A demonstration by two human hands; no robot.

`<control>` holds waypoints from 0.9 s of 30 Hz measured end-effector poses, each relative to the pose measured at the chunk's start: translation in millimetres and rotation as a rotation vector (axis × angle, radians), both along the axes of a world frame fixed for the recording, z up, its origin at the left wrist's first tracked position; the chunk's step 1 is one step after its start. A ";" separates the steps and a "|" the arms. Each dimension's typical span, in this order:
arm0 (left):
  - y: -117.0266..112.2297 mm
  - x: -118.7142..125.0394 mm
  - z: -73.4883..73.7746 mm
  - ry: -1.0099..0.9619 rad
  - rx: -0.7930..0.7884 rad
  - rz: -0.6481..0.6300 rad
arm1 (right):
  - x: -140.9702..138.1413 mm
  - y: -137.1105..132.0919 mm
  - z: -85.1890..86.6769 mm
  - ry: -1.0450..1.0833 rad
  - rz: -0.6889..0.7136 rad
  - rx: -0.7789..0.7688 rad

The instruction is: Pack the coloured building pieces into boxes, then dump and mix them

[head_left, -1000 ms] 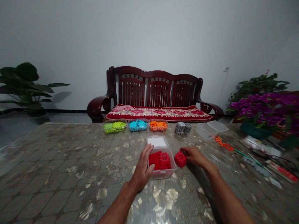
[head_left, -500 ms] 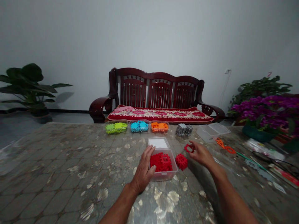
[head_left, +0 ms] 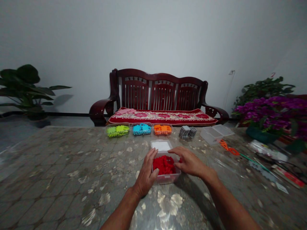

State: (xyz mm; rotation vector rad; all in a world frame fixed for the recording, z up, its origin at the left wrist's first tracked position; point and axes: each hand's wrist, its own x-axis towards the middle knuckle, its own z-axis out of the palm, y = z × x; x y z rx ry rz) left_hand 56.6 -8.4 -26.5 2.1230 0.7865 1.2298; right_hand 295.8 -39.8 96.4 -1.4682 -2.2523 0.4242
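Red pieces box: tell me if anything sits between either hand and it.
Nothing visible does. The left hand rests against the left wall of the clear box, and the right hand lies over its right rim, fingers above the red pieces. The white lid lies just behind, clear of both.

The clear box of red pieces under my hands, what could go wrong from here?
The clear box looks heaped with red pieces, so some could spill over the rim as the right hand presses in. The left hand only steadies one side; on the smooth table the box might slide. Its lid lies just behind and could get knocked.
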 end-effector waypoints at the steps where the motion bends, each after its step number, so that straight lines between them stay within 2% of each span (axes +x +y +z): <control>1: 0.0 0.0 -0.1 0.002 -0.001 -0.005 | 0.6 -0.7 0.4 0.024 -0.006 -0.001; 8: 0.2 1.3 1.5 -0.016 0.002 -0.005 | -14.4 -7.8 4.9 0.000 -0.028 -0.030; 16: 0.3 0.4 2.0 -0.031 0.002 -0.011 | -32.0 1.5 -12.0 -0.161 -0.058 -0.001; 20: -0.3 1.0 3.6 -0.041 -0.007 -0.011 | -35.8 0.5 -15.7 -0.173 -0.072 0.029; 24: -0.4 0.3 3.3 -0.037 0.001 -0.012 | -17.1 2.3 -18.6 0.025 -0.132 0.071; 27: 0.2 -0.6 1.8 -0.039 0.000 -0.016 | 15.8 5.9 -27.3 0.231 -0.360 0.070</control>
